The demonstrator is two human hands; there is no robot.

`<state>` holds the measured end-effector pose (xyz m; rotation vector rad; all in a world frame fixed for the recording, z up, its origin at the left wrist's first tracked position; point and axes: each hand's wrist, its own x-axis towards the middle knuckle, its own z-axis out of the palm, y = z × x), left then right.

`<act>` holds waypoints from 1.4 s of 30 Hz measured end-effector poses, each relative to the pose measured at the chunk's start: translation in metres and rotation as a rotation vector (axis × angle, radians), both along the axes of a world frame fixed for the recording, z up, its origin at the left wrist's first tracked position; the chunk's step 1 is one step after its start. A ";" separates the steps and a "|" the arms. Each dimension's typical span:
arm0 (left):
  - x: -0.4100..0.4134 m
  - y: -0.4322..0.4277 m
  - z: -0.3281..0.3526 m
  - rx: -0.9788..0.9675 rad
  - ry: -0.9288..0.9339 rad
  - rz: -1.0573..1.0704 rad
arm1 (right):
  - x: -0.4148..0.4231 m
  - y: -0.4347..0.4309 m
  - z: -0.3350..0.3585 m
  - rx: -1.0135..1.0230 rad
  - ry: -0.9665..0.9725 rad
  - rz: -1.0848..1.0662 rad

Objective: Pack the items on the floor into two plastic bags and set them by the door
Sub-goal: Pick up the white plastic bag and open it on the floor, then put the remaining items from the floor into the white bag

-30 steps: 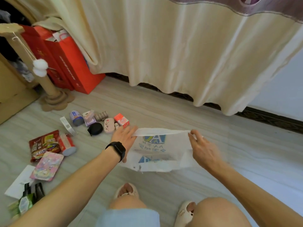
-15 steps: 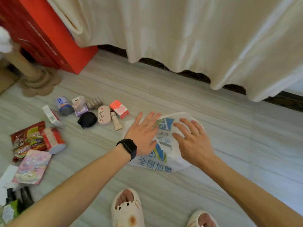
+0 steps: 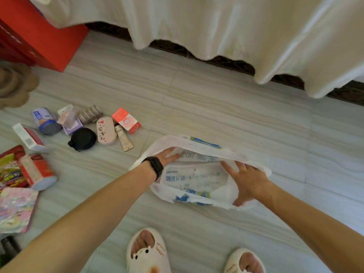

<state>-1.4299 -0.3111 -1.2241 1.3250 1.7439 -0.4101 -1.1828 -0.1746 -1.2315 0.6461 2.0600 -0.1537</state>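
2 outstretched bare arms — left hand (image 3: 170, 155) and right hand (image 3: 249, 181) apart, both hands flat, fingers extended

The fingers of our left hand (image 3: 168, 157) go under the thin plastic bag (image 3: 197, 181), so we see them only dimly. The writing on the bag is too blurry to read. The red snack bag (image 3: 9, 168) and the pink packet (image 3: 15, 209) are cut off at the left edge, and our slippers (image 3: 147, 255) at the bottom.

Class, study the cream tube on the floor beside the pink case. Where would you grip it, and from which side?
Probably pinch the tube near its crimped end, coming from above on the right: that end juts clear, while the pink case crowds its left.
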 end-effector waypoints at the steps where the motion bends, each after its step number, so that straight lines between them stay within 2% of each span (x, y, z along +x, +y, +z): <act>1: 0.005 -0.001 -0.003 -0.012 0.046 -0.048 | -0.005 0.001 -0.001 0.014 -0.061 0.007; 2: 0.011 -0.002 -0.006 -0.018 0.187 -0.200 | -0.014 -0.001 0.000 0.035 -0.083 0.029; 4: 0.029 0.002 -0.006 0.018 0.466 -0.462 | -0.034 -0.008 0.004 0.062 0.047 0.076; 7: 0.053 -0.001 0.000 0.289 0.513 -0.680 | -0.052 -0.020 0.011 0.020 0.387 0.117; 10: 0.062 -0.013 0.018 0.554 0.534 -0.808 | -0.051 -0.028 0.028 0.012 0.519 0.103; 15: 0.045 -0.039 0.064 0.686 0.524 -0.532 | -0.036 -0.039 0.077 -0.017 0.683 0.024; 18: 0.025 -0.078 0.103 0.752 0.563 -0.229 | -0.039 -0.057 0.120 0.020 0.847 0.044; 20: 0.010 -0.116 0.129 0.732 0.594 0.036 | -0.046 -0.075 0.149 0.035 0.921 0.079; 22: -0.003 -0.159 0.155 0.688 0.656 0.203 | -0.058 -0.098 0.178 0.033 0.965 0.129; 27: -0.022 -0.270 0.214 0.521 0.755 0.464 | -0.095 -0.163 0.253 0.034 1.065 0.325; 32: -0.017 -0.371 0.252 0.487 0.803 0.733 | -0.135 -0.227 0.312 0.029 1.157 0.536; 37: -0.017 -0.454 0.261 0.344 0.833 0.914 | -0.165 -0.281 0.324 -0.056 1.128 0.643; 42: -0.032 -0.494 0.218 0.185 0.745 1.017 | -0.200 -0.300 0.279 -0.145 1.015 0.682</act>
